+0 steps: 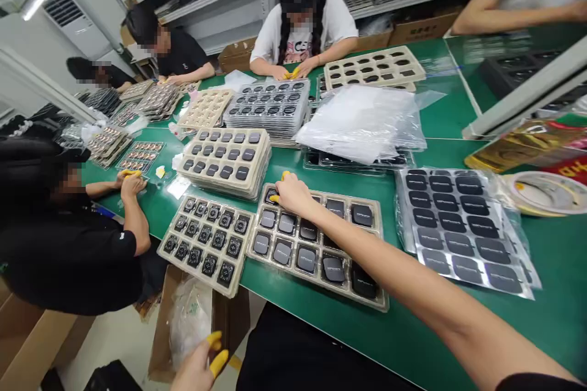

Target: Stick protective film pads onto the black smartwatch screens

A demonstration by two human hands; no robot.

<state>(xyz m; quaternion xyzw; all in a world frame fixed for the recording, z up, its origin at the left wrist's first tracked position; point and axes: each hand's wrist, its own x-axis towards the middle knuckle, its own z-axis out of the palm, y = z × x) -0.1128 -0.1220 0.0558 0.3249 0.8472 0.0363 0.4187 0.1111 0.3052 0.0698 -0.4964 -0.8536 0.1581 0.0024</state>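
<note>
My right hand, with yellow finger covers, reaches across to the far left corner of a beige tray of dark square pieces. Its fingertips touch or hover over the corner compartment; whether they pinch a piece is not clear. Low at the bottom, off the table's edge, my left hand has its yellow-covered thumb and finger apart, with nothing between them. Left of the beige tray lies another tray holding round-faced black pieces. To the right are silver sheets with dark rounded rectangles.
Stacked trays stand behind the two front trays. Clear plastic bags lie on more trays. A tape roll sits at the right. Below the edge is a cardboard box. Several people work around the green table.
</note>
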